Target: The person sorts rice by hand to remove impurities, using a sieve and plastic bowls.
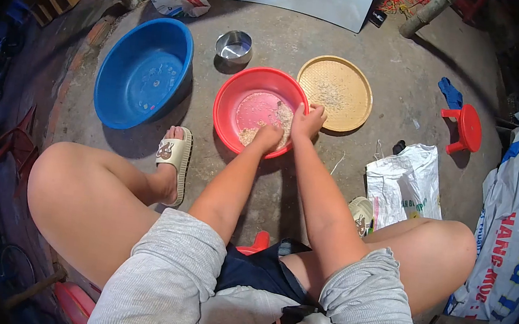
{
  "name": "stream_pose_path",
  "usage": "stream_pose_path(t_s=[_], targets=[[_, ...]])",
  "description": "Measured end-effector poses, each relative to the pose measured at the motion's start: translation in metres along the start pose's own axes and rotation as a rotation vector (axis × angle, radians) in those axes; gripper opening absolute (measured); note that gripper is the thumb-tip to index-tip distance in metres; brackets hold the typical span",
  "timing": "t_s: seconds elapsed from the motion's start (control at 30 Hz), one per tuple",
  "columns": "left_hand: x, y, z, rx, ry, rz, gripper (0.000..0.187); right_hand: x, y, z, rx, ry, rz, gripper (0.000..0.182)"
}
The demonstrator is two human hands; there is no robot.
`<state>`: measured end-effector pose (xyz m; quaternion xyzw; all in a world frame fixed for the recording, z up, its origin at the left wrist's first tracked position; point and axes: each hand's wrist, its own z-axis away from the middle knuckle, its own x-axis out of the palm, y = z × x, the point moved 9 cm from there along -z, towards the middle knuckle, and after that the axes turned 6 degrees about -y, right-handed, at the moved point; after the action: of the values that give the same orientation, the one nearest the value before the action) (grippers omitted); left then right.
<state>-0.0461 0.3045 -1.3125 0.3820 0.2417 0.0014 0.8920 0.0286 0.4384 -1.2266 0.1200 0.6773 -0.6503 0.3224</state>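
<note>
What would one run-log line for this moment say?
Left hand: inside red basin, at pale grains | Right hand: at basin's rim | Nearby: round yellow tray, blue tub, metal bowl

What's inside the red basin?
Pale, grain-like bits lie along the near and right side of the red basin. The left hand reaches in, hiding whatever is beneath it; the right hand, gripping the basin's right edge, hides some there.

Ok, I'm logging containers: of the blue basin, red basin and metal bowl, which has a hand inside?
The red basin beside the tan tray: the left hand is among its pale bits. The blue basin and metal bowl have no hand inside.
</note>
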Motion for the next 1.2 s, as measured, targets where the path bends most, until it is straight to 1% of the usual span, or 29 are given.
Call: stream_pose_path(t_s=[0.07, 0.1, 0.13, 0.17, 0.2, 0.23, 0.27, 0.3, 0.33, 0.37, 0.4, 0.47, 0.5, 0.53, 0.6, 0.63, 0.67, 0.73, 0.8, 0.87, 0.93, 1.0, 1.07, 1.1, 1.13, 1.17, 1.2], targets=[[-0.01, -0.054, -0.029, -0.084, 0.208, 0.537, 0.035, -0.022, -0.061, 0.018, -0.424, 0.241, 0.24, 0.028], [-0.022, -0.05, -0.022, -0.086, 0.21, 0.54, 0.035, -0.027, -0.085, 0.028, -0.606, 0.276, 0.215, 0.021], [-0.029, -0.039, -0.008, -0.075, 0.136, 0.844, 0.028, -0.023, -0.087, 0.028, -0.609, 0.272, 0.215, 0.021], [-0.033, -0.025, 0.001, -0.06, 0.056, 1.147, 0.027, -0.007, -0.088, 0.022, -0.617, 0.073, 0.054, 0.02], [-0.043, -0.018, 0.003, -0.061, 0.06, 1.15, 0.027, 0.012, -0.089, 0.02, -0.619, -0.127, -0.107, 0.019], [-0.061, -0.01, 0.002, 0.016, 0.139, 1.19, 0.027, 0.033, -0.075, 0.014, -0.47, -0.229, -0.21, 0.025], [-0.079, -0.002, 0.003, 0.094, 0.218, 1.226, 0.027, 0.043, -0.071, 0.011, -0.472, -0.232, -0.211, 0.025], [-0.089, 0.005, 0.005, 0.094, 0.221, 1.226, 0.027, 0.082, -0.03, 0.005, 0.016, -0.521, -0.448, 0.031], [-0.1, 0.02, 0.007, 0.193, 0.196, 1.263, 0.027, 0.111, -0.008, 0.031, 0.525, -0.79, -0.667, 0.038], [-0.11, 0.033, 0.011, 0.292, 0.169, 1.297, 0.027, 0.114, -0.005, 0.047, 0.692, -0.846, -0.815, 0.055], [-0.116, 0.041, 0.014, 0.29, 0.171, 1.293, 0.027, 0.117, -0.001, 0.046, 0.693, -0.848, -0.819, 0.055], [-0.127, 0.067, 0.021, 0.413, 0.158, 1.315, 0.025, 0.14, 0.007, 0.057, 0.827, -1.06, -1.06, 0.057], [-0.13, 0.077, 0.027, 0.399, 0.144, 1.275, 0.028, 0.146, 0.017, 0.055, 0.884, -1.038, -1.083, 0.053], [-0.135, 0.083, 0.031, 0.398, 0.148, 1.276, 0.028, 0.143, 0.012, 0.057, 0.885, -1.042, -1.082, 0.053], [-0.138, 0.107, 0.04, 0.493, 0.036, 1.198, 0.029, 0.135, -0.003, 0.062, 0.911, -1.054, -1.207, 0.045], [-0.141, 0.113, 0.046, 0.47, 0.044, 1.182, 0.029, 0.132, -0.007, 0.06, 0.84, -1.077, -1.187, 0.041], [-0.144, 0.119, 0.051, 0.469, 0.047, 1.186, 0.029, 0.131, -0.009, 0.061, 0.842, -1.078, -1.182, 0.041], [-0.15, 0.139, 0.059, 0.574, -0.012, 1.148, 0.029, 0.136, -0.014, 0.065, 0.885, -1.182, -1.269, 0.041], [-0.155, 0.147, 0.065, 0.596, -0.007, 1.121, 0.031, 0.137, -0.013, 0.064, 0.852, -1.179, -1.262, 0.04], [-0.157, 0.161, 0.07, 0.693, -0.083, 1.116, 0.032, 0.138, -0.014, 0.062, 0.818, -1.177, -1.254, 0.039], [-0.159, 0.165, 0.074, 0.688, -0.078, 1.124, 0.032, 0.137, -0.011, 0.064, 0.882, -1.141, -1.239, 0.037], [-0.16, 0.164, 0.073, 0.681, -0.075, 1.129, 0.032, 0.139, -0.012, 0.063, 0.884, -1.152, -1.219, 0.035], [-0.154, 0.162, 0.066, 0.67, -0.234, 1.248, 0.03, 0.14, -0.011, 0.057, 0.887, -1.159, -1.201, 0.033], [-0.154, 0.155, 0.059, 0.669, -0.236, 1.248, 0.03, 0.14, -0.022, 0.057, 0.829, -1.288, -1.267, 0.031], [-0.156, 0.14, 0.047, 0.627, -0.231, 1.435, 0.028, 0.136, -0.035, 0.057, 0.766, -1.417, -1.331, 0.029], [-0.154, 0.123, 0.036, 0.579, -0.223, 1.621, 0.026, 0.134, -0.037, 0.051, 0.766, -1.414, -1.333, 0.029], [-0.152, 0.107, 0.026, 0.577, -0.225, 1.621, 0.026, 0.128, -0.037, 0.045, 0.831, -1.361, -1.289, 0.028]])
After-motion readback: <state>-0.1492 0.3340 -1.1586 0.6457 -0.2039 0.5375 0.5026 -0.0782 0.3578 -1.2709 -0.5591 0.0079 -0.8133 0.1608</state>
